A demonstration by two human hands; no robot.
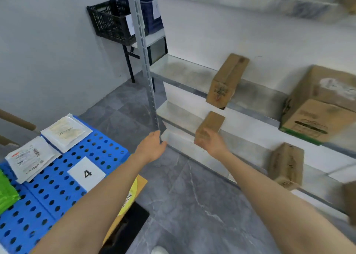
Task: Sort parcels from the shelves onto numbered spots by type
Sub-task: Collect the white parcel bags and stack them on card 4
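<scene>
- Down on the low shelf (pixel 179 117) stands a small brown box (pixel 212 121), up on its end and close to the front edge; that is the parcel being picked now.
- The right hand (pixel 212 143) is wrapped round the near, lower part of that box and grips it; the picture is a bit blurry, so the fingertips do not show well; the box looks to be sitting on the shelf, not lifted yet.
- The left hand (pixel 152 147) is curled round the grey shelf post (pixel 148 70), low down on it; I think it holds on there to keep the person steady while they lean down.
- Other brown parcels wait on the shelves: a tall box (pixel 227 80) sticking out over the edge one shelf up, a big box (pixel 317 103) to the right, and a low box (pixel 287 165) further along; all are well apart from the hands.
- To the left is the blue table (pixel 48 196) with holes in it; a white number 4 card (pixel 87 173) marks a spot; white flat packs (pixel 66 133) lie near each other past the card, and a green pack (pixel 6 194) lies at the far left edge; I think like things are kept together so each kind has its own spot, and boxes may need a different one.
</scene>
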